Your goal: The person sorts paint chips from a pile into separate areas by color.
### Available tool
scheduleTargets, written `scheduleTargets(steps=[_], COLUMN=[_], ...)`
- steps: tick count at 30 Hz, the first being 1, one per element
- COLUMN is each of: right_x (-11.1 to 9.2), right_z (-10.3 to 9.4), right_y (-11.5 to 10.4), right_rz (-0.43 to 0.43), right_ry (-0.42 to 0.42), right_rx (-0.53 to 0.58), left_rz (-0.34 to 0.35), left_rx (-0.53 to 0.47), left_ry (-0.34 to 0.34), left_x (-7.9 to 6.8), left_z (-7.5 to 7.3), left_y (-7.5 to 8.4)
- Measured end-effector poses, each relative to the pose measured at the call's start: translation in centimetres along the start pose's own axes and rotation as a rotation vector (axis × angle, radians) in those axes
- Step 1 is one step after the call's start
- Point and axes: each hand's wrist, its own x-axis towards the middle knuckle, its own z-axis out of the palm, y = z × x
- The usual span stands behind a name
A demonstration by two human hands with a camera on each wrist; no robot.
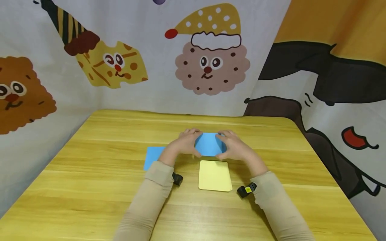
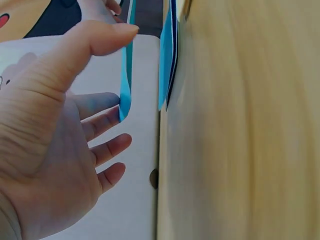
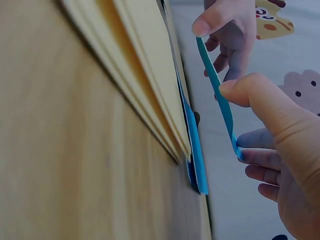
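A blue card [image 1: 210, 144] is held by its two ends between my hands, bent into a slight curve and raised off the table. My left hand [image 1: 185, 142] pinches one end, thumb at the near edge and fingers at the far edge. At the opposite end, my right hand [image 1: 234, 146] pinches it the same way. Both wrist views show the blue card [image 2: 126, 85] edge-on, apart from the tabletop. Nearer to me lies a stack of yellow cards [image 1: 214, 176], its edges slightly uneven and fanned in the right wrist view.
More blue card [image 1: 153, 156] lies on the wooden table [image 1: 90, 180], partly hidden by my left forearm. A small black device is strapped to each wrist. Behind the table hangs a white curtain [image 1: 159, 97] with cartoon prints.
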Motion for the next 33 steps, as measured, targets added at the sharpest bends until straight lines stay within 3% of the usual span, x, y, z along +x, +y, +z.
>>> scheduleTargets(steps=[12, 33], right_x=[-0.4, -0.3], right_z=[0.3, 1.6], right_y=[2.3, 3.7], right_rz=[0.054, 0.115], right_ry=[-0.025, -0.123], right_rx=[0.119, 0.183], left_rz=[-0.035, -0.070], left_rx=[-0.058, -0.136], left_ry=[-0.019, -0.068], left_x=[1.7, 1.9], left_z=[1.2, 1.9], left_y=[0.2, 0.1])
